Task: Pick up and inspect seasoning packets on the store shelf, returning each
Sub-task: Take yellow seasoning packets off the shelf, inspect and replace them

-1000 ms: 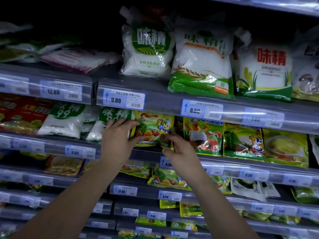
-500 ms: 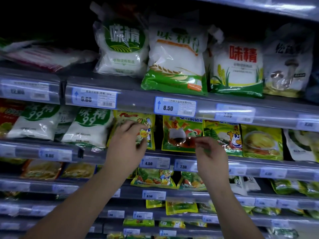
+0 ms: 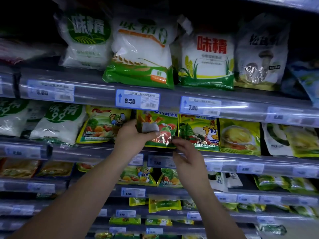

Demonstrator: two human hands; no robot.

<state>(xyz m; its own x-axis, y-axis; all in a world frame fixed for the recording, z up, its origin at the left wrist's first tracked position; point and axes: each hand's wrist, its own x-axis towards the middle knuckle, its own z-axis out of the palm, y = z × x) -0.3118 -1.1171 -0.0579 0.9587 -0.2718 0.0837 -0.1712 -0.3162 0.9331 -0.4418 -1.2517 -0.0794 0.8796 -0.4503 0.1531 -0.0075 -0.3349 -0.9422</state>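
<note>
Left hand point(image 3: 133, 138) grips the seasoning packet point(image 3: 160, 125) by its left edge, thumb across the front, fingers behind. To do the lift cleanly, I'd draw it straight out, support the bottom with the right hand point(image 3: 189, 157), clear the shelf point(image 3: 77, 152) front lip, and not drag the neighbours along. The film is glossy and likely slippery, so hold the seam. The packet stands upright on the second shelf, tight between the yellow packet point(image 3: 103, 125) on its left and the chicken-print packet point(image 3: 198, 131) on its right. Right hand is just below its lower right corner, fingertips curled at the bottom edge; can't tell if it's pinching.
</note>
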